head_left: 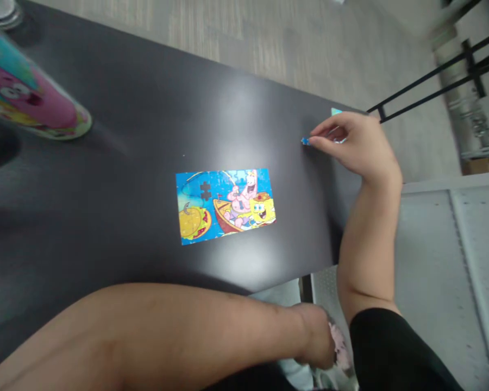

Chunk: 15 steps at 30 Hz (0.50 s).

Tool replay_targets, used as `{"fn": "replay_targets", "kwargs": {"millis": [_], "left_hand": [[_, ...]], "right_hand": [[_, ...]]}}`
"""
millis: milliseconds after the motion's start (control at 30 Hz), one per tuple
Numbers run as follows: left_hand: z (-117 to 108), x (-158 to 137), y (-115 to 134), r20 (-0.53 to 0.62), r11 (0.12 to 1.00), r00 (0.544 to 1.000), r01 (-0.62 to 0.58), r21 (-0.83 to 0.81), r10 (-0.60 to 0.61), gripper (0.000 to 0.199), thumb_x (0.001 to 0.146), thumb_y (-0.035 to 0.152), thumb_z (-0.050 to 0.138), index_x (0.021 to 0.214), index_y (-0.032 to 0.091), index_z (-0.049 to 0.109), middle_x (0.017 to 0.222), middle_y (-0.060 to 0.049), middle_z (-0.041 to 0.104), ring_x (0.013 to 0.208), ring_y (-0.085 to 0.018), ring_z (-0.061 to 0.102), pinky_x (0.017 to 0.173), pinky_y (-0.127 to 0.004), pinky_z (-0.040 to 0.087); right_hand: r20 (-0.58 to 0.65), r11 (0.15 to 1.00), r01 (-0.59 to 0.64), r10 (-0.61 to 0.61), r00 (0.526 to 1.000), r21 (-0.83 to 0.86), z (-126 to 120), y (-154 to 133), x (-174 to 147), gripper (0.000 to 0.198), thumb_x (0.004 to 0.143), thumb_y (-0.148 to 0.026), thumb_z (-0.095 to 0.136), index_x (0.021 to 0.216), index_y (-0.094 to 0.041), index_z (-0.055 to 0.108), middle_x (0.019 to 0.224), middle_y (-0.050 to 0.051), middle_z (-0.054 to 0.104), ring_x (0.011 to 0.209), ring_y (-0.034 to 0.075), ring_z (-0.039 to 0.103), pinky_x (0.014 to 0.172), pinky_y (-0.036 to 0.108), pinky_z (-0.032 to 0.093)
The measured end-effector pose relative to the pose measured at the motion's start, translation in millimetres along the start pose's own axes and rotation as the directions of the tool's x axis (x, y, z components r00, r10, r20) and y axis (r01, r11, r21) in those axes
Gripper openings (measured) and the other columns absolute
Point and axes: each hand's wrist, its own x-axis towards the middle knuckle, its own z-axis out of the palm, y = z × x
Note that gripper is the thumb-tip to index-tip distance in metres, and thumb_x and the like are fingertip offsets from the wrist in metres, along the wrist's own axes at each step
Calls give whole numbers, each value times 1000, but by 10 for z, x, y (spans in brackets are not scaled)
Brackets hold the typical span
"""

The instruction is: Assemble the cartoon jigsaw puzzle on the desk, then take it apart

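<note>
My right hand is over the right end of the dark table, its thumb and fingers pinching a small blue jigsaw piece. To its left on the tabletop lies a cartoon jigsaw puzzle, with a burger, a boat and two figures. One piece-shaped dark gap shows in its upper left. My left hand hangs low past the front table edge, the forearm crossing the bottom of the view. Its fingers are hidden. Beside it is a pink patterned thing that I cannot make out.
A tall cartoon-printed canister stands at the left of the table. Behind my right hand a small light-blue thing lies near the far edge. A black metal rail and a pale panel are at the right.
</note>
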Motion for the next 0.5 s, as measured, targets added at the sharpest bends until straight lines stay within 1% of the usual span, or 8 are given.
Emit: {"fn": "replay_targets", "kwargs": {"millis": [33, 100, 167, 267, 367, 433, 500], "left_hand": [[-17, -29, -14, 13, 998, 998, -68, -8, 69, 13, 87, 45, 95, 79, 56, 94, 101, 13, 93, 58, -10, 60, 53, -31, 33], [-62, -60, -24, 57, 989, 987, -150, 5, 149, 18, 94, 35, 91, 82, 47, 96, 111, 11, 96, 63, -11, 66, 55, -33, 42], [-112, -70, -15, 109, 984, 979, -176, 37, 171, 19, 97, 36, 92, 82, 46, 95, 113, 11, 97, 60, -12, 63, 58, -35, 51], [-164, -69, 4, 153, 979, 971, -193, 64, 181, 21, 98, 42, 96, 78, 48, 93, 110, 13, 95, 51, -11, 51, 59, -37, 60], [-178, -75, 10, 164, 979, 971, -188, 79, 173, 26, 96, 37, 98, 73, 48, 90, 107, 14, 94, 48, -11, 49, 57, -38, 59], [-173, -82, 6, 160, 979, 971, -191, 73, 177, 28, 96, 36, 96, 71, 48, 89, 106, 14, 94, 49, -11, 50, 57, -38, 56], [-161, -86, -6, 154, 978, 970, -198, 61, 186, 27, 98, 39, 96, 73, 47, 90, 109, 14, 94, 50, -10, 50, 57, -37, 55]], "right_hand": [[31, 1000, -26, 26, 999, 2, 7, 39, 7, 14, 98, -14, 101, 103, -25, 95, 101, 9, 94, 89, 29, 85, 89, 45, 65], [76, 999, -48, 48, 996, 6, 30, 104, 22, 13, 97, -22, 105, 106, -27, 97, 104, 7, 94, 90, 31, 87, 93, 48, 70], [99, 999, -44, 42, 994, 15, 51, 154, 37, 14, 96, -27, 104, 108, -29, 97, 106, 7, 94, 92, 32, 88, 95, 50, 73], [104, 999, -24, 21, 994, 28, 66, 194, 51, 10, 98, -33, 101, 106, -31, 97, 106, 7, 94, 95, 33, 88, 98, 51, 75], [119, 998, -26, 19, 993, 52, 73, 190, 54, 14, 98, -43, 103, 102, -32, 95, 101, 6, 93, 97, 35, 89, 100, 53, 76], [141, 996, -45, 33, 989, 83, 86, 174, 52, 21, 97, -49, 106, 101, -33, 92, 98, 6, 92, 96, 35, 89, 98, 53, 77], [163, 990, -64, 44, 986, 124, 108, 153, 49, 27, 96, -53, 107, 100, -33, 89, 96, 6, 92, 95, 35, 88, 94, 52, 78]]}}
